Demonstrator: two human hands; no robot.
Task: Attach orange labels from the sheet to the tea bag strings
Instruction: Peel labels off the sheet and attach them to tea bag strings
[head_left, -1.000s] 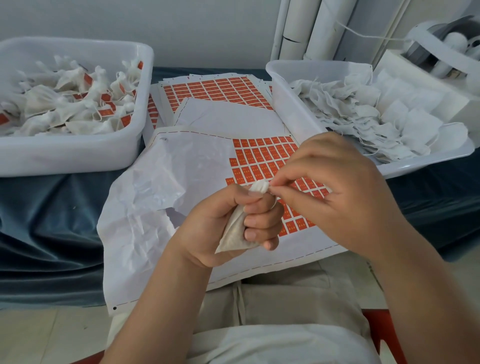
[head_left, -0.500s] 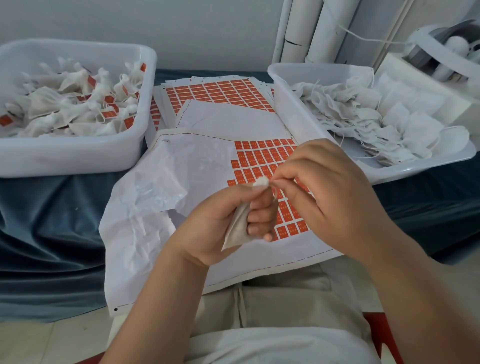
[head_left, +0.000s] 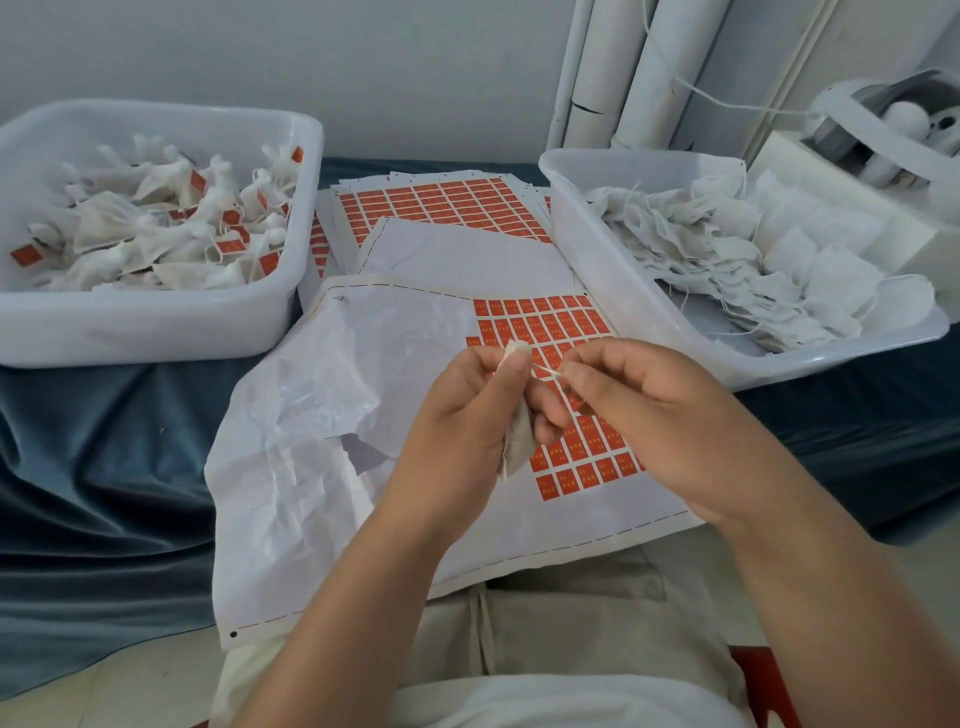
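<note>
Tea bag (head_left: 518, 447) in your left hand (head_left: 462, 415), grip curled round its gathered neck, above label sheet (head_left: 545, 525). Right hand (head_left: 654, 415) grip pinches string (head_left: 546, 368), which runs short and taut between hands. Bag likely light, soft, easily torn: hold at neck, don't squeeze body. String thin, slippery: pinch near free end. Orange labels (head_left: 587, 457) carry tiny print, unreadable. No brand visible.

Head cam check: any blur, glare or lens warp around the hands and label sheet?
Head view: light is soft and flat, no hard shadows; faint sheen on the crumpled part of the label sheet; wide-angle warp bows the left tub rim; left hand, tea bag, string and right hand look sharp; label print too soft to read.
</note>
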